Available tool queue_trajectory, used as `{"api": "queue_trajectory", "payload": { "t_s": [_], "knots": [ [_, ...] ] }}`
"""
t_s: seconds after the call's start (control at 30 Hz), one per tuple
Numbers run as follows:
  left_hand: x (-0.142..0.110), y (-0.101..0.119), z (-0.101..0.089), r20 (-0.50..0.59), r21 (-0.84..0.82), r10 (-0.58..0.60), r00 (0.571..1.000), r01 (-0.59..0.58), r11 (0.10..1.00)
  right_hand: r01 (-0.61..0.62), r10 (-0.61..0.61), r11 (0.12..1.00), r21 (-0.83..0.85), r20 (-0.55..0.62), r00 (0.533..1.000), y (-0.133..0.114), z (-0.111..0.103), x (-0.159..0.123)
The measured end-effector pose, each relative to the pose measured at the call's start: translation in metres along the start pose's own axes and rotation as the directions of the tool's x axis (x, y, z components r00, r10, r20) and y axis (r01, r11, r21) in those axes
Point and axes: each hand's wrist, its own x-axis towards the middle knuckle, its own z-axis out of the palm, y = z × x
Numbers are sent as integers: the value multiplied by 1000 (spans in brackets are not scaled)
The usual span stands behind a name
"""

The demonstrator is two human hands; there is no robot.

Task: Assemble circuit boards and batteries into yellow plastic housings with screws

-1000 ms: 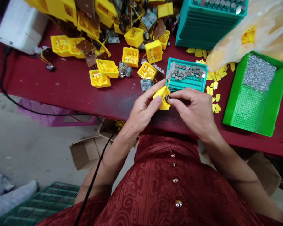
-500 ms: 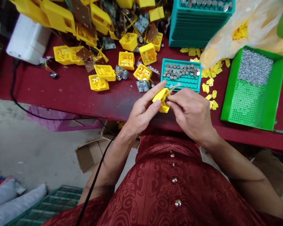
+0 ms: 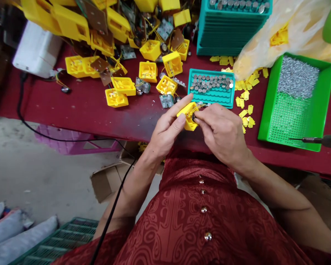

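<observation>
My left hand (image 3: pixel 169 127) grips a small yellow plastic housing (image 3: pixel 188 114) with its open side turned to the right. Thumb and fingers of my right hand (image 3: pixel 222 129) pinch a small round dark part (image 3: pixel 193 116), perhaps a little speaker, at the opening of the housing. Thin yellow wires (image 3: pixel 200 106) come out of the housing above my right fingertips. Just beyond my hands lies a teal tray (image 3: pixel 212 99) with rows of small silver button cells (image 3: pixel 204 84). Left of it, more yellow housings (image 3: pixel 167 85) with wires and circuit boards (image 3: pixel 166 101) lie on the red cloth.
A green basket (image 3: pixel 292 143) of small screws (image 3: pixel 299 77) stands at right, with a screwdriver tip (image 3: pixel 306 140) over its near edge. Stacked teal trays (image 3: pixel 233 35), a plastic bag (image 3: pixel 256 55) and loose yellow pieces (image 3: pixel 248 121) lie behind. A black cable (image 3: pixel 71 140) hangs at left.
The dark part has moved into the mouth of the housing, and the wires have swung down to the right. A screwdriver has come into view at the right edge.
</observation>
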Motion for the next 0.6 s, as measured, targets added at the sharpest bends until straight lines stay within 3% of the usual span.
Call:
{"api": "queue_trajectory", "payload": {
  "t_s": [0.1, 0.17, 0.27, 0.4, 0.6],
  "knots": [
    [2, -4, 4, 10, -60, 32, 999, -31, 998, -61, 59, 997, 47, 33, 998, -1, 0, -3],
    [6, -6, 5, -20, -89, -24, 1000, 22, 996, -100, 98, 987, 124, 22, 995, -2, -4, -5],
    [11, -6, 4, -73, -83, -100, 992, 94, 992, -143, 158, 969, 202, -57, 986, -2, -17, -6],
    [9, 1, 3, -101, -71, -91, 991, 84, 994, -193, 232, 958, 211, -177, 957, 7, -27, -7],
    [1, 9, 2, -45, -52, -101, 994, 99, 994, -234, 287, 900, 368, -95, 953, 34, -2, -8]
  ]
}}
